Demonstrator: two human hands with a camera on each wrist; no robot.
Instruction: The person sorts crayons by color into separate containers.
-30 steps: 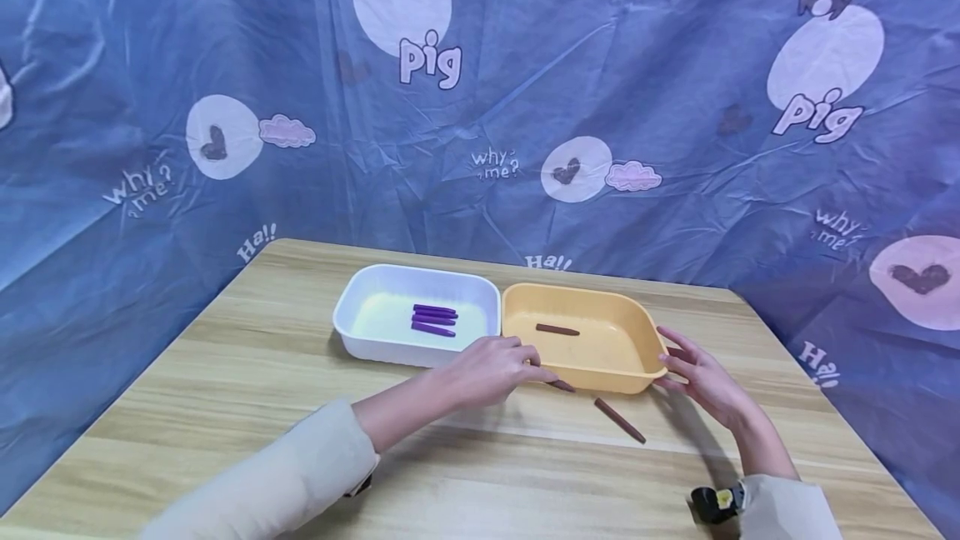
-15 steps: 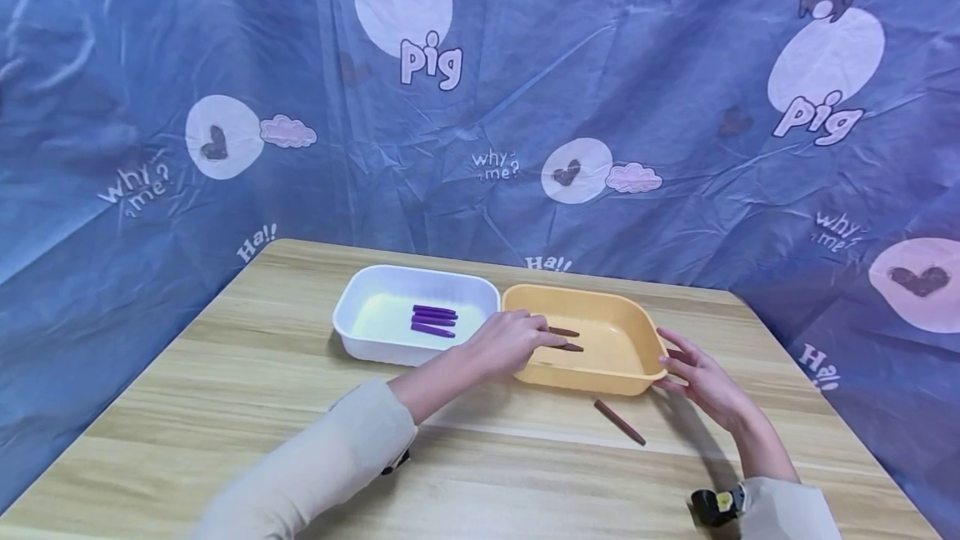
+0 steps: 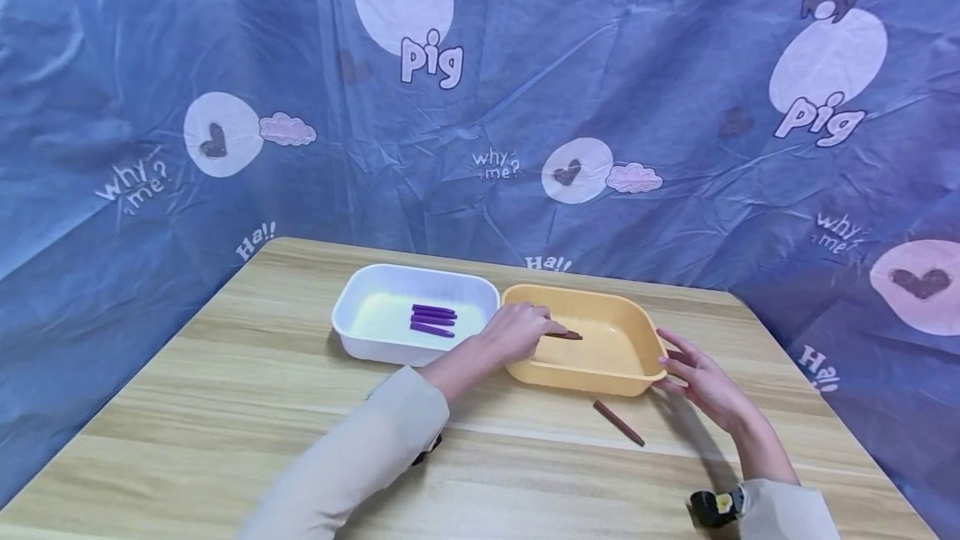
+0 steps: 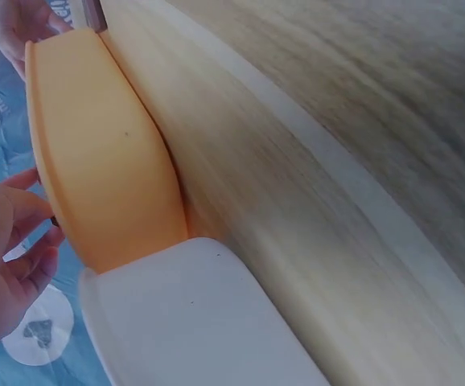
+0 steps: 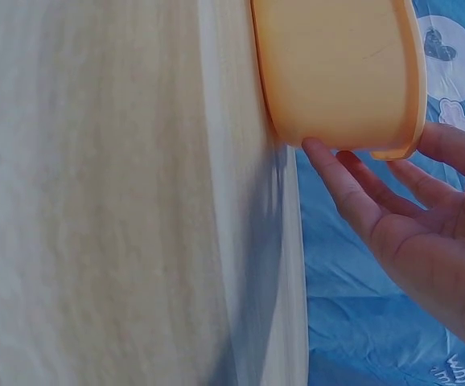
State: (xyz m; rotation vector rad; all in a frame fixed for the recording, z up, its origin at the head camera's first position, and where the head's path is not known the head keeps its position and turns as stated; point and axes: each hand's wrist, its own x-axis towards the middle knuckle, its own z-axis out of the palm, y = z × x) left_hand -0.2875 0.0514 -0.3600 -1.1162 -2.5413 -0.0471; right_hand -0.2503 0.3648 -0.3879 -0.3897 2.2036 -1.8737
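Over the orange tray (image 3: 577,379), my left hand (image 3: 517,332) reaches inside and pinches a brown crayon, its dark end (image 4: 54,221) showing between the fingertips in the left wrist view. Another brown crayon lies close against it in the tray; the hand partly hides both. With fairly straight, spread fingers, my right hand (image 3: 705,382) touches the tray's right end; in the right wrist view its fingertips (image 5: 317,149) rest against the outer wall and rim. One more brown crayon (image 3: 618,423) lies on the table in front of the tray.
A white tray (image 3: 405,354) stands directly against the orange one on the left, with several purple crayons (image 3: 432,321) in it. Both sit on a wood-grain table (image 3: 225,373). Behind hangs a blue printed cloth (image 3: 487,90).
My left hand has lifted a brown crayon from the table over the front rim into the orange tray and moved it beside the other one. The right hand has stayed at the tray's end.
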